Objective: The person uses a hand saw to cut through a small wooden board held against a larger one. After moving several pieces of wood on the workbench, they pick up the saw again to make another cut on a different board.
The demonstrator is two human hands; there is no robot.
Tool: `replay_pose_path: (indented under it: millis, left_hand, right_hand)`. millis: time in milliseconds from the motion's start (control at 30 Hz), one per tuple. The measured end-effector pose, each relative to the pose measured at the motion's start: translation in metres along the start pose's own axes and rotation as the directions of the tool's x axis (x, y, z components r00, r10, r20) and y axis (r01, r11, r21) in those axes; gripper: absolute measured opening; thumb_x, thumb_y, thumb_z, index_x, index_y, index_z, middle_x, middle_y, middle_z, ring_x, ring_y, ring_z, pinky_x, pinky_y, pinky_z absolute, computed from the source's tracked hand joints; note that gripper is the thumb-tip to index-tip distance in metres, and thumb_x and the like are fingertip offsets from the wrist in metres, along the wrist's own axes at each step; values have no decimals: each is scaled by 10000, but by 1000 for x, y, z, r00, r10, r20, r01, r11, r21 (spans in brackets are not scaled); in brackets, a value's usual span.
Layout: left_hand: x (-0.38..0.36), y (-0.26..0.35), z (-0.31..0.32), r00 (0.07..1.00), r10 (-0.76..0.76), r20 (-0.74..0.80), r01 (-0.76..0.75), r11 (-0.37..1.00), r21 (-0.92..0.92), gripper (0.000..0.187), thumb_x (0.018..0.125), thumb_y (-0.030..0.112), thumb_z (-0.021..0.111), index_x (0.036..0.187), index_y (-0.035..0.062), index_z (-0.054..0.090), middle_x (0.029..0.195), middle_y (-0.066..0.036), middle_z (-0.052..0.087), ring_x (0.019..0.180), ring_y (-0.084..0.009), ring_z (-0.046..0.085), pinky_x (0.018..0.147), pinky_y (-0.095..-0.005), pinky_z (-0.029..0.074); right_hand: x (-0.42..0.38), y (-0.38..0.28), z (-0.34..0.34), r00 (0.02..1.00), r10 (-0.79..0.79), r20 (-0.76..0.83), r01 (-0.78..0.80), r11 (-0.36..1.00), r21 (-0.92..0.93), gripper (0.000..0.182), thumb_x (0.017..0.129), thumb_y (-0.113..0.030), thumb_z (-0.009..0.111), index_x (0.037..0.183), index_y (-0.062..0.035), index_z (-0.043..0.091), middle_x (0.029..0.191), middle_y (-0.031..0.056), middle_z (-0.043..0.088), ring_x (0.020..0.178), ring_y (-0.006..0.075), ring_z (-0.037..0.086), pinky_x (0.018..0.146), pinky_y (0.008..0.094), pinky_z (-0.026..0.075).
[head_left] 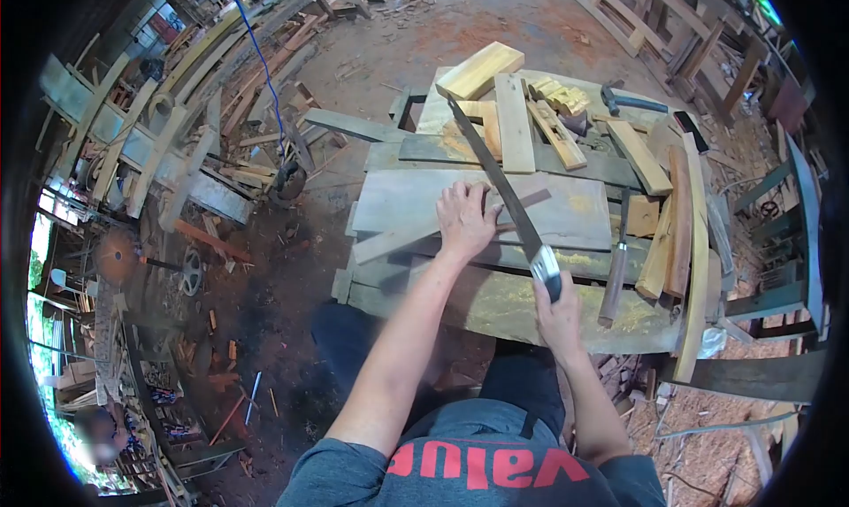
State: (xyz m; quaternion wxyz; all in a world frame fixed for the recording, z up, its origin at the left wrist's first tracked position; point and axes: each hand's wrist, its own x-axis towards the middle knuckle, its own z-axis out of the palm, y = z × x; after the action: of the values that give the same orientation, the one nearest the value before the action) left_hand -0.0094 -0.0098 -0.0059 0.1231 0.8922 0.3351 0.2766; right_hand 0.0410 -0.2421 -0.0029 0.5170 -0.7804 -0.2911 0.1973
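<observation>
My right hand (558, 319) is wrapped round the dark handle of a handsaw (497, 172), whose long blade points away and to the left. Under that blade runs a thin wooden strip (395, 241), lying at a slant across a wide grey plank (407, 190). The fingers of my left hand (466, 221) are curled over the strip and press it against the plank, just left of the blade. The saw crosses the strip close to its right end.
A chisel-like tool with a wooden handle (616, 272) lies right of the saw on the workbench (495, 305). Further back are a hammer (635, 103), a dark phone (691, 132) and several wood pieces (515, 122). Long boards line the right edge; scrap lumber (190, 153) is piled left.
</observation>
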Motion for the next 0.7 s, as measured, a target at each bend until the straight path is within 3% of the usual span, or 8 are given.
replay_pose_path:
  millis: [67, 167, 233, 300, 367, 500, 600, 700]
  left_hand:
    - [1, 0, -2, 1000, -16, 19, 16, 1000, -3, 372, 810, 301, 736, 1119, 131, 617, 1076, -114, 526, 1026, -334, 485, 874, -465, 378]
    - [-1, 1, -1, 998, -35, 50, 36, 999, -17, 378, 807, 300, 739, 1117, 126, 611, 1086, -114, 519, 1038, -328, 477, 877, -460, 367]
    - [0, 0, -5, 999, 10, 36, -8, 999, -50, 367, 816, 300, 731, 1117, 125, 613, 1086, -115, 519, 1038, -323, 474, 873, -457, 365]
    - [0, 1, -7, 999, 2, 40, 0, 999, -52, 361, 823, 301, 723, 1119, 123, 616, 1090, -115, 517, 1043, -320, 471, 872, -454, 363]
    - [0, -1, -4, 999, 14, 36, -12, 998, -64, 365, 823, 303, 722, 1123, 122, 618, 1096, -114, 517, 1048, -321, 472, 875, -454, 364]
    - [-1, 2, -2, 1000, 8, -29, -8, 1000, -8, 356, 812, 286, 735, 1112, 126, 627, 1044, -100, 547, 1000, -319, 496, 836, -452, 389]
    - [3, 5, -6, 1000, -18, -1, 18, 1000, -16, 348, 815, 284, 732, 1109, 128, 627, 1045, -101, 547, 1004, -320, 491, 839, -449, 384]
    - [-2, 2, -4, 1000, -3, 8, 4, 999, -37, 348, 819, 283, 726, 1112, 124, 627, 1048, -106, 546, 1008, -325, 493, 838, -455, 386]
  right_hand:
    - [-29, -2, -18, 997, -76, -33, 74, 996, -52, 223, 955, -184, 621, 1040, -1, 528, 697, 202, 577, 639, 385, 609, 587, 448, 456]
    - [-69, 11, -39, 970, 242, 37, -244, 967, 76, 211, 948, -173, 627, 1029, -5, 529, 690, 184, 582, 636, 330, 629, 584, 440, 460]
    - [-72, 15, -38, 993, 116, 20, -117, 992, 38, 149, 969, -143, 611, 989, -18, 532, 671, 30, 539, 475, 73, 471, 428, 257, 372]
    - [-34, 16, -19, 998, -65, -26, 64, 997, -43, 155, 972, -149, 607, 955, -19, 524, 688, 45, 547, 469, 78, 468, 426, 264, 374]
    - [1, -7, 1, 988, -149, -48, 140, 977, -159, 204, 942, -159, 632, 994, 2, 518, 661, 166, 570, 619, 338, 624, 559, 446, 444]
    - [-15, 2, -7, 989, -147, -15, 144, 983, -111, 204, 945, -156, 629, 995, 4, 512, 642, 158, 547, 598, 360, 597, 558, 452, 439]
    - [-60, 23, -26, 1000, -20, -6, 20, 998, -54, 202, 953, -159, 619, 1012, 0, 509, 640, 167, 534, 601, 378, 584, 566, 458, 439]
    - [-72, 0, -34, 944, 319, 78, -327, 937, 120, 213, 953, -165, 619, 1019, 1, 503, 693, 191, 548, 649, 373, 582, 599, 449, 444]
